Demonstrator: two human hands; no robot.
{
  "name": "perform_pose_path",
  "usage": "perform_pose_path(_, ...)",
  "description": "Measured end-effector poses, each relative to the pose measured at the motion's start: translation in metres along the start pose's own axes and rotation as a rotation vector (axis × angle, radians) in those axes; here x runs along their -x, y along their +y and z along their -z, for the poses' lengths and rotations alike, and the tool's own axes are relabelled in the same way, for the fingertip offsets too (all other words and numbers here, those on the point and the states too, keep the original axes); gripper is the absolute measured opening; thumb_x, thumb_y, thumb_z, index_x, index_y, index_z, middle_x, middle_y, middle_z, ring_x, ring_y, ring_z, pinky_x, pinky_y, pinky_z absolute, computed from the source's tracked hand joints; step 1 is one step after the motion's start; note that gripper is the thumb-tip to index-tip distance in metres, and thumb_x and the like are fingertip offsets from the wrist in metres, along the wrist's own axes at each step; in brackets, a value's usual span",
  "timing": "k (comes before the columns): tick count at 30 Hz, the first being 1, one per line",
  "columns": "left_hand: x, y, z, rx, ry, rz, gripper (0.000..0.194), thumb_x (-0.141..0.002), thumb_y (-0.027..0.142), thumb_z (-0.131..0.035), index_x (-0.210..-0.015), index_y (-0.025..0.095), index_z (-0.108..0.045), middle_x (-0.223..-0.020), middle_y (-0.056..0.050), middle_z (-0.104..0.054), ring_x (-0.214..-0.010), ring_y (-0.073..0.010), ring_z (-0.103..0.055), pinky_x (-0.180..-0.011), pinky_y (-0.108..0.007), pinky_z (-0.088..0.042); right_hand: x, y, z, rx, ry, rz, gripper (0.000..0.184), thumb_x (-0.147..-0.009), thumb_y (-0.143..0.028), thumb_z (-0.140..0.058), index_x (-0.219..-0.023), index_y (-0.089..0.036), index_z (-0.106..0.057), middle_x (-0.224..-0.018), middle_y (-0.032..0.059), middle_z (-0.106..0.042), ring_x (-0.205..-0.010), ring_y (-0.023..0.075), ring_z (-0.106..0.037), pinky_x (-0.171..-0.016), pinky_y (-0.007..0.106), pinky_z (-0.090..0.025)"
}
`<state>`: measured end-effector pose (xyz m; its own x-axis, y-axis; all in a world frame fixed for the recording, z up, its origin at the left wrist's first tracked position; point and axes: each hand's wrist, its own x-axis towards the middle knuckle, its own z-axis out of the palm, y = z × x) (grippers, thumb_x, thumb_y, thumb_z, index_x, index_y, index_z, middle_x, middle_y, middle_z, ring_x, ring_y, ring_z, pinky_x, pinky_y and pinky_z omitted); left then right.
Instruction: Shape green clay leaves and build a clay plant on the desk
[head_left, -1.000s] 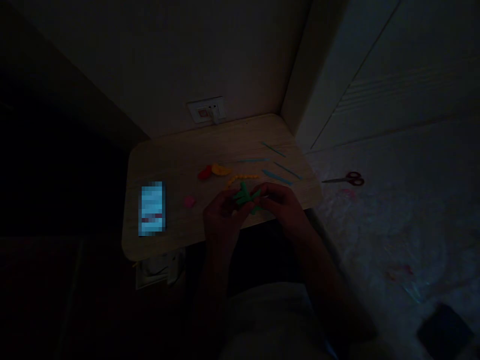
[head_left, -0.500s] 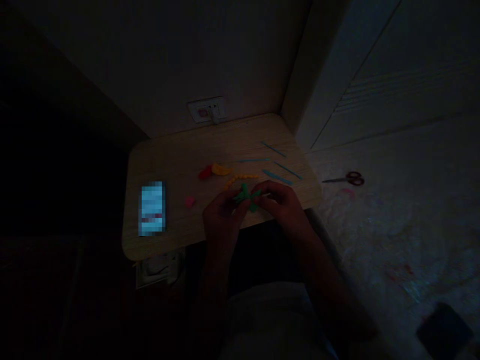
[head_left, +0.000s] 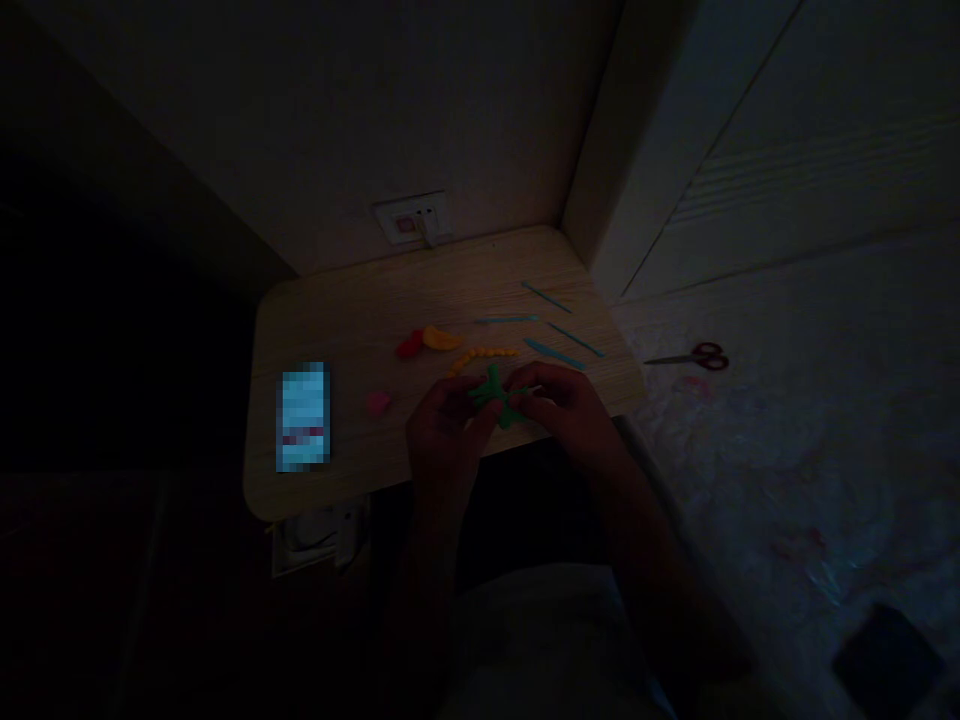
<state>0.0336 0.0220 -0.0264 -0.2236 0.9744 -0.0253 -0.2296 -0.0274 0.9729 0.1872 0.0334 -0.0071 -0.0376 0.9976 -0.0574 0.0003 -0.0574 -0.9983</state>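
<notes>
Between my two hands is a green modelling-clay piece [head_left: 491,388] with several arms spreading out. My left hand [head_left: 448,418] pinches its left side between thumb and fingers. From the right, my right hand [head_left: 561,400] has its thumb and fingertips closed on the same piece. Just beyond the hands, a beaded orange-yellow clay strip [head_left: 487,353] lies curved on the wooden table [head_left: 352,320]. Past it sit a red clay lump [head_left: 410,344] and an orange clay lump [head_left: 441,339], touching. A pink clay lump [head_left: 379,402] rests left of my left hand.
Several thin blue modelling tools [head_left: 555,353] lie at the table's right. A lit, pixelated phone-like screen [head_left: 303,415] is at the left. Scissors [head_left: 705,356] lie off the right edge on a pale, crinkled surface [head_left: 720,480]. A wall socket [head_left: 412,218] with a plug sits behind the table.
The green clay piece has turned slightly between my fingers, and its upper arm has shifted a little right. Both hands stay almost in place.
</notes>
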Motion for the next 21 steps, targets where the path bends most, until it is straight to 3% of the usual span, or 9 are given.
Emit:
perform_pose_path(9,-0.0014,0.0074,0.0026,-0.057,-0.025,-0.009,0.037,-0.063,0.025,-0.094,-0.094,0.018,-0.075,-0.094,-0.006,-0.082,-0.081,-0.0194,-0.078,-0.070,-0.028,-0.065,0.0023,0.0031,0.0008,-0.044,0.002,-0.020,0.010,-0.073,-0.032,-0.080,-0.077,-0.024,-0.076,-0.088,0.0020,-0.076,-0.091,0.0235,-0.069,-0.081,0.036,-0.048)
perform_pose_path(21,-0.0022,0.0056,0.0068,-0.106,-0.046,-0.055,0.031,-0.067,0.023,-0.092,-0.094,0.020,-0.077,-0.090,-0.005,-0.081,-0.077,-0.0183,-0.078,-0.066,-0.026,-0.064,0.0018,0.0030,-0.0013,0.040,-0.003,0.054,0.009,-0.074,-0.030,-0.082,-0.078,-0.024,-0.076,-0.088,0.0019,-0.078,-0.091,0.0233,-0.071,-0.087,0.037,-0.050)
